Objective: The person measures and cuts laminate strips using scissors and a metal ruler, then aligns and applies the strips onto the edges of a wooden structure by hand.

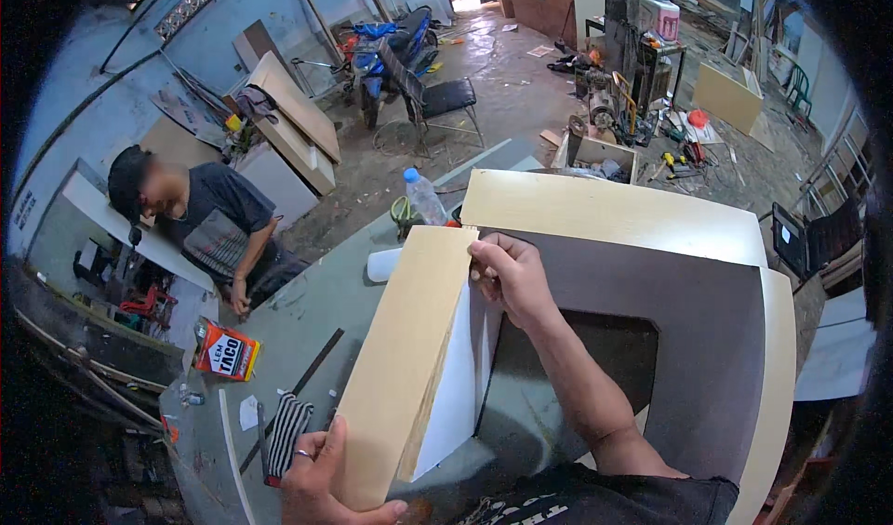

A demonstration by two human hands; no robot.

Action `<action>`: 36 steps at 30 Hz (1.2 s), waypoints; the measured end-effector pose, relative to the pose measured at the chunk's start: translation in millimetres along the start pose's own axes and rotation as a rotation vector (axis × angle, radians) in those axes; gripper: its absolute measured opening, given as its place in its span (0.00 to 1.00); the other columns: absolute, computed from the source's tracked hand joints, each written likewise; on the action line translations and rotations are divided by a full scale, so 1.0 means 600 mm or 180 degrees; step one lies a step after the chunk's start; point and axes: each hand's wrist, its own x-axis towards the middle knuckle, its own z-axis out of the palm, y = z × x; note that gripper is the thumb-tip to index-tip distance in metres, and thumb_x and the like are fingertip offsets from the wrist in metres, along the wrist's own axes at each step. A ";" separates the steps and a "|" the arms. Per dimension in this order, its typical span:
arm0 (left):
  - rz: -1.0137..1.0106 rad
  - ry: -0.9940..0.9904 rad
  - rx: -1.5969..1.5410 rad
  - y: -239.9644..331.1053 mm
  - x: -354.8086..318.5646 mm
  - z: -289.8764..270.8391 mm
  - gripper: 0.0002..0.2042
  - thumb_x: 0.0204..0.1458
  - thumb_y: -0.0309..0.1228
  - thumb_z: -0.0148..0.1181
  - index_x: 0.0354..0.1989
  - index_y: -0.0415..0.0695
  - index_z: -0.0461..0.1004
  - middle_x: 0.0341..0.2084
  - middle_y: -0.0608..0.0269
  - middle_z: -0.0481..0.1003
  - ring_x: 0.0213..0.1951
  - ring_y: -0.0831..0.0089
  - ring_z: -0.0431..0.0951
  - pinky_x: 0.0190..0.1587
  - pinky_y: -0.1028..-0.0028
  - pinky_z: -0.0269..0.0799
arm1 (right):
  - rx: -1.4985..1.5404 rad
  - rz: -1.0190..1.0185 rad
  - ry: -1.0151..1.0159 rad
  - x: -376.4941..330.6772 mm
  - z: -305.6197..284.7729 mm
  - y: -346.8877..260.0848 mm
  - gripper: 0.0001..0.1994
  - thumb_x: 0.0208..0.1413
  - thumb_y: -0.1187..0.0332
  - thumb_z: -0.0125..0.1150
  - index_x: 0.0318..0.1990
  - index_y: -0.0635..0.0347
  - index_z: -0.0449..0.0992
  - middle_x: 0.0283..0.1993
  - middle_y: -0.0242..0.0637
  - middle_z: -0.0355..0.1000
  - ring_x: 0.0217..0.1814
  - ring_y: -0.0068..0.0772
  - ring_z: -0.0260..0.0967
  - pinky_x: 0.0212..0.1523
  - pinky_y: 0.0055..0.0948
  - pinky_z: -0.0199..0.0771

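A pale yellow wooden board (400, 339) slants across the left side of an open box-like cabinet frame (614, 204). Its long edge shows bare layered wood, and a white inner face (451, 404) shows beneath that edge. My left hand (321, 478) grips the board's near end, with a ring on one finger. Near the far corner, my right hand (512, 279) has thumb and bent fingers closed on the board's right edge. Inside the frame lies a dark grey panel (707, 330) with a cut-out opening, partly covered by my right forearm.
On the green worktable (312, 311) are an orange can (228, 352), a striped cloth (290, 427), a clear bottle (425, 199), green-handled scissors (401, 212) and a white cylinder (381, 265). Another person (219, 209) sits at the left. Beyond stand a chair (445, 97) and a motorbike (379, 74).
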 end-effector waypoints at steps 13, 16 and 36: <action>0.0165 0.0337 -0.0122 0.009 -0.007 -0.009 0.52 0.29 0.52 0.81 0.67 0.41 0.69 0.51 0.45 0.70 0.49 0.47 0.76 0.50 0.57 0.74 | -0.0190 -0.0332 0.0104 -0.003 0.015 -0.007 0.10 0.63 0.66 0.62 0.31 0.61 0.76 0.25 0.24 0.71 0.22 0.11 0.62 0.22 0.18 0.60; 0.0155 0.0302 -0.0226 -0.002 0.001 -0.009 0.52 0.29 0.52 0.81 0.67 0.41 0.69 0.51 0.45 0.71 0.49 0.48 0.76 0.50 0.57 0.74 | -0.0077 -0.0332 0.0152 0.003 0.013 0.004 0.10 0.63 0.66 0.62 0.31 0.61 0.77 0.25 0.24 0.71 0.22 0.11 0.62 0.22 0.19 0.59; -0.0154 0.0007 -0.0273 0.026 0.020 -0.006 0.55 0.32 0.61 0.79 0.66 0.36 0.68 0.52 0.43 0.70 0.52 0.48 0.74 0.52 0.56 0.72 | -0.0063 -0.0323 0.0161 0.011 0.014 0.003 0.11 0.66 0.65 0.59 0.31 0.59 0.75 0.24 0.22 0.68 0.21 0.12 0.59 0.20 0.19 0.57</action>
